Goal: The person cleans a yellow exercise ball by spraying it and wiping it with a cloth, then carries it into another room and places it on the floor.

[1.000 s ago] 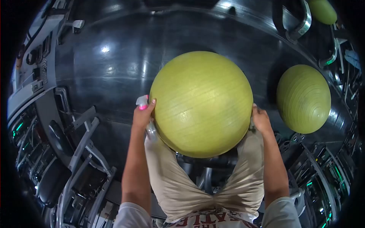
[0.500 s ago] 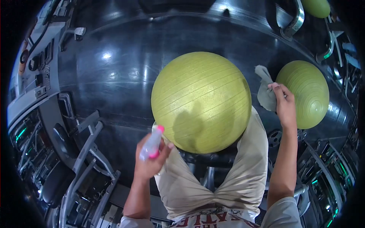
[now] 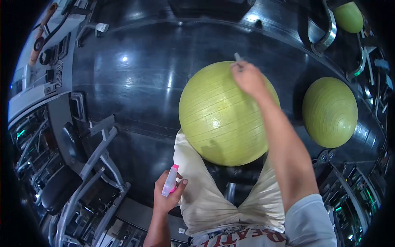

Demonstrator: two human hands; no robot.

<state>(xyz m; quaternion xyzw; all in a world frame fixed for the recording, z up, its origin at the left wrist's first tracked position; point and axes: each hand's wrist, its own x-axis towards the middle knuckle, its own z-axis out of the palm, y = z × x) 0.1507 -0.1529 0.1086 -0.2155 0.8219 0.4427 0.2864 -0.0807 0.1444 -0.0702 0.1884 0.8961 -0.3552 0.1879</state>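
Note:
A large yellow-green exercise ball (image 3: 218, 115) rests in front of my knees, on a dark seat. My right hand (image 3: 247, 77) reaches across the top far side of the ball and presses a grey cloth (image 3: 237, 57) against it; only a corner of the cloth shows beyond my fingers. My left hand (image 3: 168, 195) is low at my left thigh, shut on a small spray bottle (image 3: 170, 180) with a pink trigger, its nozzle pointing up and apart from the ball.
A second yellow-green ball (image 3: 329, 112) lies on the dark glossy floor (image 3: 135, 86) to the right, a third ball (image 3: 348, 16) at the top right by a metal rack. Gym machines and a bench frame (image 3: 94, 164) crowd the left and bottom edges.
My right hand swung from beside the ball's right side onto its top with the cloth. My left hand dropped the spray bottle lower and away from the ball.

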